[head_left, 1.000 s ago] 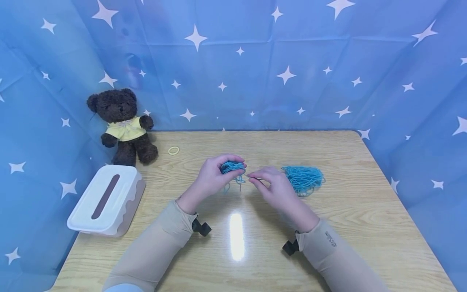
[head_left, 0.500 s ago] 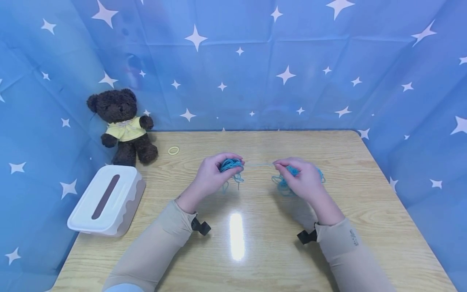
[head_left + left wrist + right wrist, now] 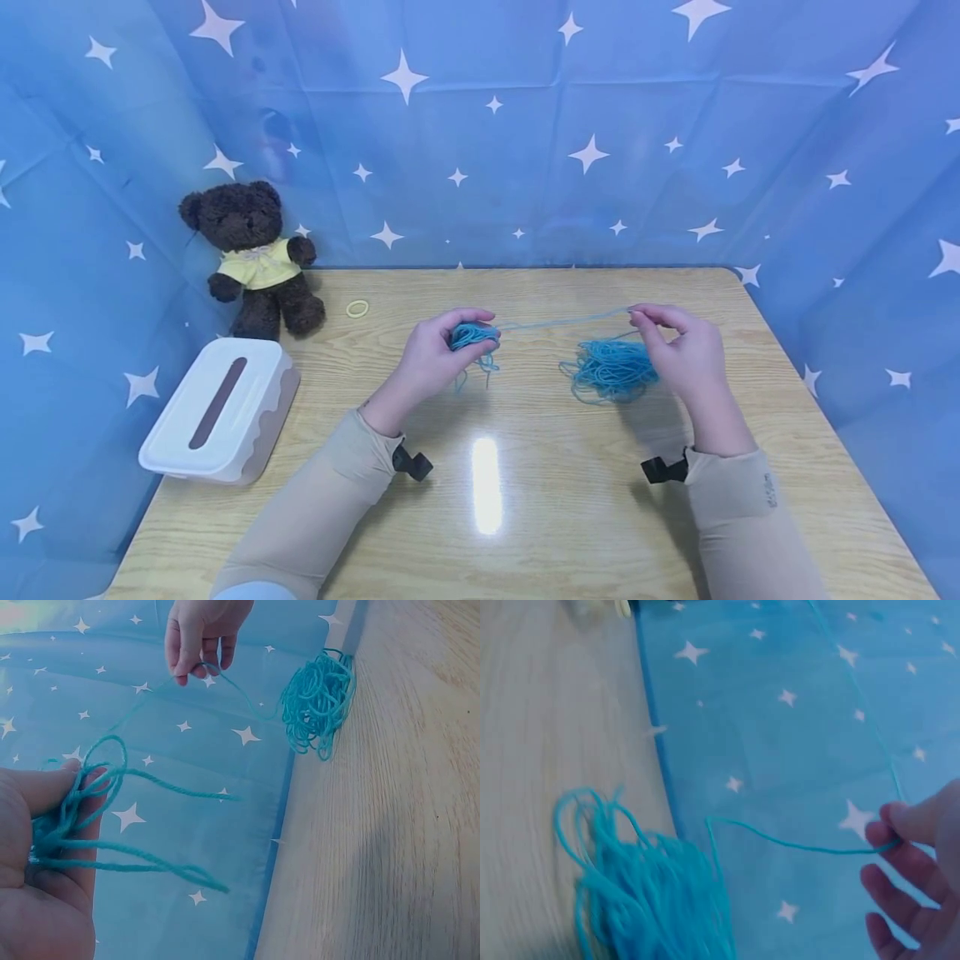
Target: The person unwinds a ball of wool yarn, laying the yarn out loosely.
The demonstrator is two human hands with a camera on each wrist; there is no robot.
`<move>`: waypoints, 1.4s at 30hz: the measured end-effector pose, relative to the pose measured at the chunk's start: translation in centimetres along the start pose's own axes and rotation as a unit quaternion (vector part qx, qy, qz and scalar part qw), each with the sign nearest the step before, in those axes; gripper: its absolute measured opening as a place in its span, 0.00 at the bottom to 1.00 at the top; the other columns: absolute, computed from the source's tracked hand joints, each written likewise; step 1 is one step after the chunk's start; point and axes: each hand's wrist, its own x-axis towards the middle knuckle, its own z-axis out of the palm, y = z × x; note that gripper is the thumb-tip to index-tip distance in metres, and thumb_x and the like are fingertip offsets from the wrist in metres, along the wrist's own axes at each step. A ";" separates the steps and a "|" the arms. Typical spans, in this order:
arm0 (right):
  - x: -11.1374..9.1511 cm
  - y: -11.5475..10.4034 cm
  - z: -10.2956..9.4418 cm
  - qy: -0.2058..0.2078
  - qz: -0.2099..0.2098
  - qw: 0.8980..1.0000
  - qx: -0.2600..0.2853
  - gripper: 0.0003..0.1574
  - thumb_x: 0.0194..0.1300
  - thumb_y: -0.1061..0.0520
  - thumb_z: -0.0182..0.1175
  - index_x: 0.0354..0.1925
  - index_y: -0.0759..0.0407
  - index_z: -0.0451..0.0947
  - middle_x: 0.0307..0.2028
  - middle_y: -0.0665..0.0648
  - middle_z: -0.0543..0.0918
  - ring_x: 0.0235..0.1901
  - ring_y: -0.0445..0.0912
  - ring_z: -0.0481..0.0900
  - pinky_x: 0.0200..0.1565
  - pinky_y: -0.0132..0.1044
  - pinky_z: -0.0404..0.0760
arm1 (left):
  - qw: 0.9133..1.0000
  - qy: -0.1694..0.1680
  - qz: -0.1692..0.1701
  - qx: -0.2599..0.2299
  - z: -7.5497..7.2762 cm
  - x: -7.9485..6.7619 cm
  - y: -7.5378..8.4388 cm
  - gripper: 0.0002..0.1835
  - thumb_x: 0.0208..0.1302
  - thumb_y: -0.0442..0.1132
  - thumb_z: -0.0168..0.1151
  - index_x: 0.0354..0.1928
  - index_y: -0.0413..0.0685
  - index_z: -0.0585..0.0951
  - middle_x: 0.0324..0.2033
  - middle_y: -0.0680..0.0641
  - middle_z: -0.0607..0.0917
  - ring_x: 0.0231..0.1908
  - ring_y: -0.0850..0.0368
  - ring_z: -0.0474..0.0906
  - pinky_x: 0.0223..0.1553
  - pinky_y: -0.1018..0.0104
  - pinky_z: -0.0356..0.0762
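My left hand [image 3: 438, 354] grips a small bundle of blue yarn [image 3: 474, 335] above the middle of the table. Loose loops and an end of that bundle dangle past the fingers in the left wrist view. Between thumb and forefinger, my right hand [image 3: 686, 350] pinches a single yarn strand [image 3: 566, 321], which runs almost straight across from the bundle. From the pinch the strand goes down to a larger pile of blue yarn [image 3: 611, 371] lying on the table, left of and below the right hand. The other right fingers are loosely bent, as the right wrist view shows.
A white lidded box with a slot [image 3: 247, 417] stands at the table's left edge. Behind it sits a dark brown teddy bear [image 3: 258, 267] in a yellow shirt. A pale yellow ring [image 3: 357, 309] lies nearby. Blue starry cloth [image 3: 480, 217] borders the wooden table [image 3: 570, 517].
My right hand has moved right and slightly away from me, drawing the strand out long from the left hand's bundle. The left hand has barely moved; the yarn pile has shifted slightly left.
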 end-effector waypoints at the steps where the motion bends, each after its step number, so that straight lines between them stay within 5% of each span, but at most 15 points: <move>1: 0.0 0.2 -0.4 -0.001 0.009 1.000 -0.008 0.20 0.83 0.46 0.63 0.59 0.55 0.91 0.52 0.63 0.94 0.52 0.32 0.82 0.37 0.19 0.74 | 1.000 -0.001 -0.002 0.000 0.0 0.0 0.0 0.19 0.71 0.42 0.77 0.62 0.59 0.88 0.55 0.48 0.94 0.50 0.53 0.91 0.49 0.64 0.89; 5: 0.3 1.4 -1.7 -0.028 0.046 0.998 -0.046 0.23 0.84 0.43 0.60 0.62 0.56 0.89 0.57 0.66 0.92 0.59 0.58 0.85 0.48 0.35 0.82 | 1.000 -0.002 0.002 -0.006 -0.1 0.0 0.1 0.19 0.71 0.43 0.77 0.62 0.58 0.89 0.55 0.48 0.94 0.51 0.53 0.91 0.52 0.61 0.90; 10: 0.6 3.2 -2.7 -0.100 0.099 0.987 -0.078 0.28 0.86 0.40 0.57 0.65 0.57 0.87 0.63 0.69 0.88 0.64 0.68 0.81 0.55 0.64 0.82 | 1.000 -0.004 0.013 -0.016 -0.1 0.0 0.0 0.17 0.71 0.42 0.77 0.60 0.58 0.90 0.53 0.50 0.95 0.52 0.54 0.92 0.53 0.61 0.90; 21: 1.2 5.6 -2.6 -0.226 0.160 0.950 -0.142 0.30 0.86 0.38 0.56 0.70 0.55 0.84 0.63 0.71 0.87 0.58 0.65 0.84 0.49 0.58 0.83 | 1.000 0.007 0.008 -0.014 0.0 0.1 -0.1 0.14 0.71 0.42 0.78 0.56 0.57 0.91 0.51 0.51 0.96 0.51 0.54 0.93 0.52 0.65 0.90; 25: 0.9 3.9 -1.5 -0.236 0.118 0.954 -0.140 0.27 0.86 0.45 0.56 0.73 0.55 0.81 0.67 0.71 0.84 0.61 0.67 0.83 0.53 0.62 0.82 | 1.000 0.007 0.015 -0.003 0.1 0.1 -0.2 0.15 0.70 0.42 0.78 0.56 0.58 0.91 0.52 0.51 0.95 0.53 0.53 0.92 0.53 0.63 0.89; 31: -0.7 -1.8 3.2 -0.189 -0.023 0.980 -0.067 0.23 0.85 0.49 0.60 0.70 0.53 0.83 0.69 0.65 0.85 0.55 0.69 0.86 0.61 0.66 0.82 | 1.000 0.005 0.023 0.001 0.2 0.1 -0.2 0.14 0.71 0.42 0.78 0.57 0.58 0.91 0.51 0.51 0.95 0.52 0.54 0.93 0.52 0.62 0.91; 37: -2.8 -6.0 8.3 -0.188 -0.131 0.973 0.014 0.24 0.83 0.48 0.64 0.71 0.52 0.83 0.67 0.59 0.88 0.69 0.61 0.83 0.71 0.63 0.81 | 0.999 -0.002 0.032 0.009 0.3 -0.1 0.0 0.15 0.71 0.42 0.78 0.57 0.57 0.90 0.50 0.51 0.96 0.51 0.54 0.93 0.52 0.62 0.91; 42: -3.7 -6.7 10.1 -0.153 -0.165 0.974 0.029 0.20 0.80 0.53 0.68 0.65 0.53 0.87 0.60 0.57 0.92 0.64 0.57 0.88 0.67 0.60 0.85 | 1.000 -0.010 0.028 0.007 0.5 -0.1 0.2 0.15 0.71 0.42 0.77 0.58 0.55 0.90 0.51 0.51 0.96 0.51 0.54 0.93 0.51 0.64 0.91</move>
